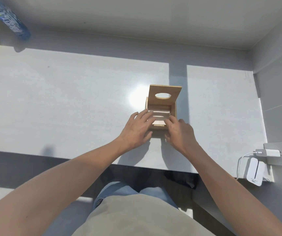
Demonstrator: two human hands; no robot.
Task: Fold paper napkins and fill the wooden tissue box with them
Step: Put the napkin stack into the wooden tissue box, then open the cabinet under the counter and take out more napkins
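Observation:
A wooden tissue box (174, 110) stands on the white table (68, 103), right of centre. Its lid (165, 91), with an oval hole, is tipped up at the back. Inside the box lie white folded napkins (160, 114), lit in stripes. My left hand (136, 129) rests at the box's near left corner, fingers spread and reaching over the rim onto the napkins. My right hand (179, 132) is at the near right corner, fingers bent down into the box on the napkins. Neither hand is closed around anything.
A blue-labelled plastic bottle (12, 21) lies at the far left corner. At the right, a white charger (271, 152) sits in a wall socket, with a cable and a small white device (255, 173) below it. A wall closes the table's far and right sides.

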